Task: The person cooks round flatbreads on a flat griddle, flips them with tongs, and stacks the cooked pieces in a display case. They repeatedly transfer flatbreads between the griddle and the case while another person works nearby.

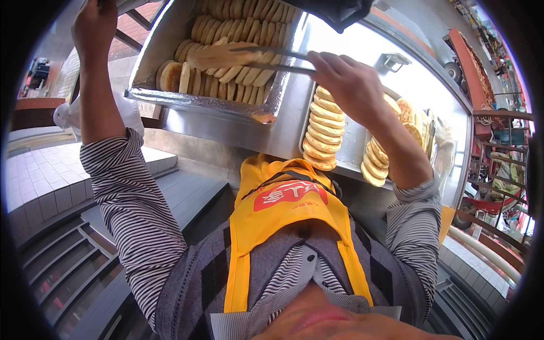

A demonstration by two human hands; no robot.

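My right hand grips a pair of metal tongs that reach left over a foil-lined box. Between the tong tips is a motion-blurred flatbread, above the rows of flatbreads standing on edge inside. One browned flatbread faces outward in the box's near left corner. My left hand is raised at the upper left, cut by the picture's edge, beside a pale sheet-like thing. Its fingers are mostly hidden, so its hold is unclear.
Right of the box, a row of round flatbreads lies in a metal tray; further flatbreads lie beyond. A black object overhangs the steel counter. A white plastic bag hangs at the left.
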